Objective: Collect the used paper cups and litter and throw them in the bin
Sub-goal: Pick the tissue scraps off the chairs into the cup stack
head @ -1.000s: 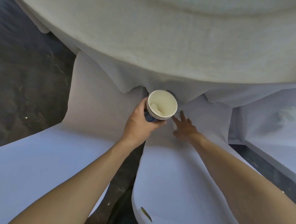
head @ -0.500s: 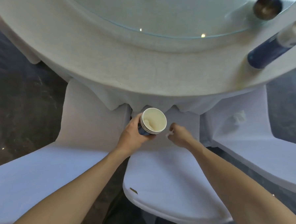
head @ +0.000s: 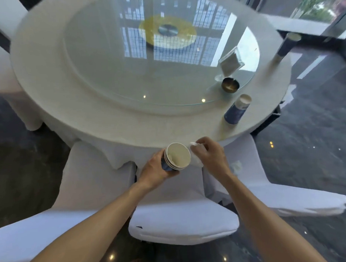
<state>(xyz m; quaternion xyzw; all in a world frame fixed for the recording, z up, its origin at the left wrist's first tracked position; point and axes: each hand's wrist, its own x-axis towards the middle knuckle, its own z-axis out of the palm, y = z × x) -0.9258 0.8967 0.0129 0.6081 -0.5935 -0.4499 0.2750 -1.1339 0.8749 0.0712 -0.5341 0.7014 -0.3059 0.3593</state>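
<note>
Gripping a stack of paper cups (head: 176,156), the left hand (head: 156,171) is wrapped round the blue sides, w/ the open mouths tilted up toward the camera; something pale is seen inside the top cup. The stack is held just off the near edge of the round worktop (head: 111,122), above a white-covered chair (head: 178,206). A crumpled white tissue (head: 196,155) is pinched in the right hand (head: 211,155), fingers curled shut on it, right beside the stack's rim.

On the worktop, a blue paper cup (head: 237,111) is stood upright at the right, near the edge. A second blue cup (head: 289,44) is stood farther back at the right rim. A glass turntable (head: 160,51) is set in the middle, w/ a small brass-coloured bowl (head: 230,85) and a clear card stand (head: 231,61) on its right part.

More white litter (head: 236,166) is seen on the seat of the chair at right (head: 271,195), well apart from both hands. Another covered chair (head: 86,175) is at left. No bin is in view.
</note>
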